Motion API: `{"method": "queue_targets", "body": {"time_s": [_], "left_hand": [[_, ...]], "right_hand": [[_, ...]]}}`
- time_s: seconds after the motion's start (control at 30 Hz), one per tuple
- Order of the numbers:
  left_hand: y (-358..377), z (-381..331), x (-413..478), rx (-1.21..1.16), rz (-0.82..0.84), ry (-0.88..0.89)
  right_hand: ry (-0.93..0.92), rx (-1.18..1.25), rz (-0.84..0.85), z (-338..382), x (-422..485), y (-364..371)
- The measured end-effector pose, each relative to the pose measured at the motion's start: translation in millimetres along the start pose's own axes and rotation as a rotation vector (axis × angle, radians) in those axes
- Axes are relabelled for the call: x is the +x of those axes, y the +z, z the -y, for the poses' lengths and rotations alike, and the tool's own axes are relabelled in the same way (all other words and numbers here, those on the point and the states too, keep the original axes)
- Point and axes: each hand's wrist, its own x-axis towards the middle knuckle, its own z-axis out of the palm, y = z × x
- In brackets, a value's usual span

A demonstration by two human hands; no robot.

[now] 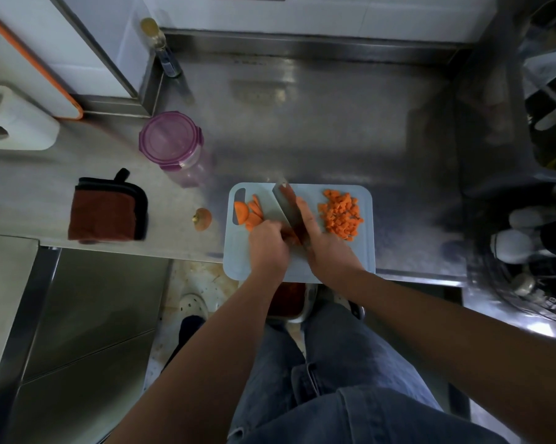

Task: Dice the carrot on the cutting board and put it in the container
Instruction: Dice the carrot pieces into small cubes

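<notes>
Steel counter (334, 123): spans the view, bare and reflective toward the far wall.

Cutting board (238, 264): pale blue, sits at the counter's near edge, its near side slightly overhanging.

Folded cloth (108, 213): dark red with black trim, near the counter's near edge, well left of the board.

Container (171, 142): clear with a purple clip lid that looks shut, stands off the board, well apart toward the far left. Likely needs opening before any carrot goes in.

Right hand (324, 248): wraps the handle of the knife (286, 203), index finger stretched along the spine. Long axis of the blade runs diagonally from board centre toward the far edge.

Left hand (267, 243): fingers curled down, holding the carrot piece (289, 236) just left of the blade. Mostly hidden, only a sliver of orange showing, so its long axis cannot be told. Nearer of the two hands to the container.

Diced pile (340, 214): heaped toward the board's far right corner, right of the blade, clear of both hands.

Carrot slices (251, 213): fanned toward the far left corner, uncut as yet, just beyond the left knuckles.

Carrot stub (202, 218): on the counter just left of the board, between cloth and board.

Nothing but open counter between board and container.
</notes>
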Motion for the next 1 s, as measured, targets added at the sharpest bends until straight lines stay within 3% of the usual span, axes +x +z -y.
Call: {"method": "queue_targets", "body": {"time_s": [0.3,0.6,1.0], "left_hand": [[-12,-2,-12,-0.072,-0.04,0.001],[-8,0,-20,0.047,-0.072,-0.047],[-3,-3,-21,0.061,-0.022,-0.084]], "right_hand": [[0.007,0.196,-0.09,-10,3,-25],[-0.055,0.092,0.021,-8,-11,-14],[-0.038,0.072,0.01,-8,-14,-6]]}}
